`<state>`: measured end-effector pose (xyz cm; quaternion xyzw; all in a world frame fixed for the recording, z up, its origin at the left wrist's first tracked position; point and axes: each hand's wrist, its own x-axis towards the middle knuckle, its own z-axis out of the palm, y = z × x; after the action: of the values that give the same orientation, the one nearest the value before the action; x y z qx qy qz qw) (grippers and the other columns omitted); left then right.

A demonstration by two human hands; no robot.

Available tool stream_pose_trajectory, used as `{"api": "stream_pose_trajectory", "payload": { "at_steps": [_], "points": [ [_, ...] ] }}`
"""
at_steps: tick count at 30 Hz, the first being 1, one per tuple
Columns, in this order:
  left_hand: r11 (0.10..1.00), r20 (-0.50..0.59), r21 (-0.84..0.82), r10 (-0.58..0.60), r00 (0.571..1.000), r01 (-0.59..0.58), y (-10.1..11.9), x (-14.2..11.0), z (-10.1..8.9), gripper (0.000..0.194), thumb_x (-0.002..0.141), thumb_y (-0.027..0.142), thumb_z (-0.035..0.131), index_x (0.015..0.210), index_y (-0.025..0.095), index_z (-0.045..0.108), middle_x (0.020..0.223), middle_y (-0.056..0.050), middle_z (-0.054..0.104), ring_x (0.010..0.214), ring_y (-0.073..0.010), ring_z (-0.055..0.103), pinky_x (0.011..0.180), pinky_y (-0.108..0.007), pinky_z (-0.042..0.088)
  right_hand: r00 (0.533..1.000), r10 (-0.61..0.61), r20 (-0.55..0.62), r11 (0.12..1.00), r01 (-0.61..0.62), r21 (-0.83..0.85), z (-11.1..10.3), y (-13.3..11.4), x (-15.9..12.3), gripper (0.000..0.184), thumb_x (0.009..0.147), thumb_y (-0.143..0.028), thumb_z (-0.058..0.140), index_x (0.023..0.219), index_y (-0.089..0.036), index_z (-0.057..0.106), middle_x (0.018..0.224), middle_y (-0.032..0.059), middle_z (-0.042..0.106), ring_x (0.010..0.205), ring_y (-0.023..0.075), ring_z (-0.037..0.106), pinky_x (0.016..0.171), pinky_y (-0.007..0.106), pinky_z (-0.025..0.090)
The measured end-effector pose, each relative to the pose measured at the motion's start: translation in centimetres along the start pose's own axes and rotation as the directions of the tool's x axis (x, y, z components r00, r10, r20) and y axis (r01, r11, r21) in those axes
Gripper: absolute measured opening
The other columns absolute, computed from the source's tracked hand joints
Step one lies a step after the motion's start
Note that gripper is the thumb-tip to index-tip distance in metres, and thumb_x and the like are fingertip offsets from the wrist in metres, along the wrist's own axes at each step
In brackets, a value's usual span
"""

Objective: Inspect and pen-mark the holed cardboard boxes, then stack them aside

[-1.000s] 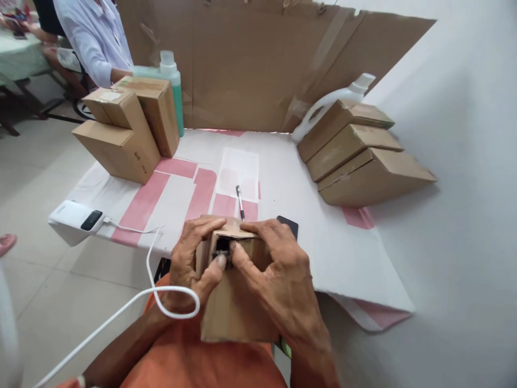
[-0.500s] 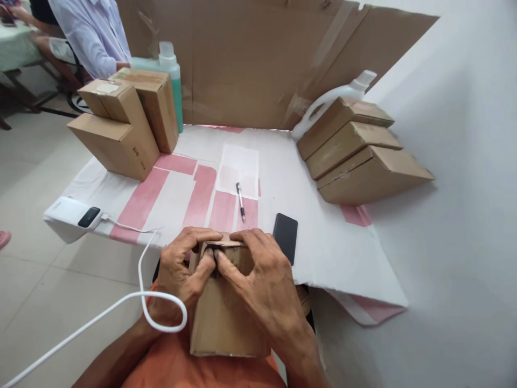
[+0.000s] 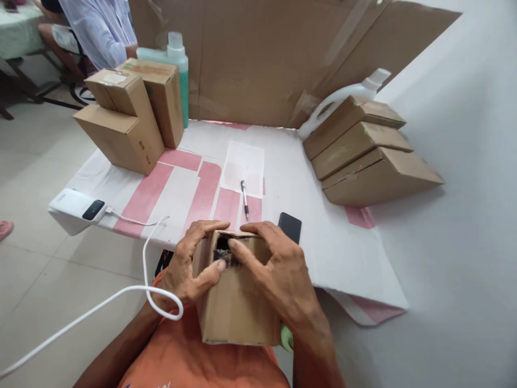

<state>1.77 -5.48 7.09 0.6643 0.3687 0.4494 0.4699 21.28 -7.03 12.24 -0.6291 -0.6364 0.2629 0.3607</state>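
Note:
A brown cardboard box (image 3: pixel 241 304) rests against my lap at the table's near edge, with a dark, ragged opening at its upper left. My left hand (image 3: pixel 197 264) holds the box's left side, fingers over the top edge and thumb on the face just below the opening. From the right, my right hand (image 3: pixel 278 269) grips it, fingers along the top edge and thumb at the opening's rim. Something dark and glossy shows inside; I cannot make out what. Beyond my hands lie a pen (image 3: pixel 245 199) and a black phone-like slab (image 3: pixel 290 227).
Cardboard boxes (image 3: pixel 137 134) stand at the left before a green bottle (image 3: pixel 183 70). More boxes (image 3: pixel 363 145) lean at the right by a white jug (image 3: pixel 343 97). A power bank (image 3: pixel 72 203) trails a white cable (image 3: pixel 121 293) past my left arm. Another person's sleeve (image 3: pixel 100 37) shows behind.
My thumbs have moved apart, the left one down and out of the opening, so the dark hole shows more. The whole view has shifted slightly.

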Motion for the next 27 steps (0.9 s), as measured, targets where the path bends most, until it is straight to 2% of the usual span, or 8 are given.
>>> {"api": "stream_pose_trajectory", "payload": {
  "at_steps": [4, 6, 8, 12, 17, 21, 25, 27],
  "points": [
    [0.998, 0.021, -0.029, -0.055, 0.998, 0.056, -0.9, -0.2, 0.0, 0.052, 0.091, 0.033, 0.065, 0.142, 0.026, 0.063, 0.133, -0.013, 0.069, 0.12, -0.033, 0.067, 0.102, -0.046, 0.056, 0.969, 0.194, -0.154, 0.954, -0.15, 0.258, -1.6, 5.8, 3.3, 0.052, 0.101, -0.069, 0.049, 0.099, -0.024, 0.075, 0.105, 0.0098, 0.078, 0.097, 0.0279, 0.072, 0.079, 0.039, 0.058],
    [0.998, 0.012, -0.02, -0.059, 0.998, 0.059, -1.1, -0.2, 0.2, 0.051, 0.09, 0.032, 0.065, 0.14, 0.026, 0.064, 0.131, -0.012, 0.069, 0.118, -0.032, 0.067, 0.102, -0.045, 0.055, 0.924, 0.31, -0.224, 0.951, -0.299, 0.08, -1.4, 9.6, 5.5, 0.046, 0.097, -0.064, 0.057, 0.089, -0.021, 0.07, 0.088, 0.0092, 0.075, 0.083, 0.0259, 0.07, 0.073, 0.037, 0.054],
    [0.998, -0.005, -0.002, -0.059, 0.998, 0.059, -1.0, -0.2, 0.5, 0.05, 0.089, 0.031, 0.066, 0.139, 0.027, 0.064, 0.129, -0.01, 0.069, 0.117, -0.0313, 0.067, 0.103, -0.045, 0.054, 0.901, 0.42, -0.108, 0.882, -0.433, -0.184, -0.6, 12.7, 7.5, 0.031, 0.094, -0.05, 0.065, 0.089, -0.02, 0.069, 0.085, 0.009, 0.074, 0.082, 0.0256, 0.069, 0.075, 0.035, 0.05],
    [0.997, -0.036, 0.001, -0.078, 0.996, 0.078, -0.7, 0.0, 1.0, 0.05, 0.089, 0.032, 0.065, 0.138, 0.026, 0.064, 0.128, -0.011, 0.07, 0.115, -0.0312, 0.068, 0.101, -0.044, 0.055, 0.874, 0.487, -0.003, 0.819, -0.457, -0.347, 2.4, 15.2, 10.1, 0.022, 0.084, -0.04, 0.079, 0.084, -0.021, 0.068, 0.094, 0.0121, 0.077, 0.092, 0.0287, 0.07, 0.076, 0.035, 0.046],
    [0.996, -0.032, -0.004, -0.084, 0.996, 0.084, -1.0, 0.7, 0.9, 0.05, 0.089, 0.03, 0.065, 0.139, 0.025, 0.063, 0.127, -0.011, 0.07, 0.115, -0.0302, 0.068, 0.101, -0.042, 0.055, 0.881, 0.473, 0.035, 0.862, -0.454, -0.227, 4.4, 15.2, 11.6, 0.021, 0.082, -0.021, 0.072, 0.066, -0.022, 0.06, 0.066, 0.0033, 0.068, 0.077, 0.0218, 0.067, 0.071, 0.031, 0.045],
    [0.996, -0.049, -0.04, -0.086, 0.995, 0.084, -1.1, 1.1, 1.0, 0.051, 0.089, 0.031, 0.065, 0.139, 0.024, 0.062, 0.129, -0.011, 0.071, 0.115, -0.0296, 0.068, 0.101, -0.043, 0.054, 0.892, 0.453, -0.01, 0.892, -0.453, 0.0, 2.0, 14.2, 10.7, 0.016, 0.085, -0.023, 0.063, 0.07, -0.022, 0.057, 0.059, -0.0006, 0.064, 0.055, 0.0155, 0.062, 0.053, 0.026, 0.045],
    [0.989, -0.05, -0.035, -0.145, 0.988, 0.144, -0.3, 1.2, 1.5, 0.051, 0.088, 0.033, 0.066, 0.138, 0.022, 0.062, 0.13, -0.011, 0.071, 0.118, -0.0299, 0.065, 0.107, -0.045, 0.05, 0.908, 0.311, -0.281, 0.744, -0.049, 0.666, -2.3, 8.8, 6.5, 0.02, 0.081, -0.037, 0.076, 0.086, -0.023, 0.062, 0.062, -0.0042, 0.068, 0.047, 0.0137, 0.063, 0.04, 0.021, 0.043],
    [0.988, -0.041, -0.015, -0.156, 0.987, 0.155, 0.2, 1.3, 1.7, 0.052, 0.086, 0.033, 0.066, 0.137, 0.023, 0.063, 0.13, -0.01, 0.071, 0.118, -0.0299, 0.064, 0.109, -0.045, 0.047, 0.946, 0.197, -0.256, 0.643, 0.072, 0.762, -3.3, 5.1, 3.6, 0.015, 0.086, -0.034, 0.079, 0.09, -0.023, 0.069, 0.067, -0.0023, 0.073, 0.051, 0.0143, 0.069, 0.04, 0.019, 0.045]
  ]
}}
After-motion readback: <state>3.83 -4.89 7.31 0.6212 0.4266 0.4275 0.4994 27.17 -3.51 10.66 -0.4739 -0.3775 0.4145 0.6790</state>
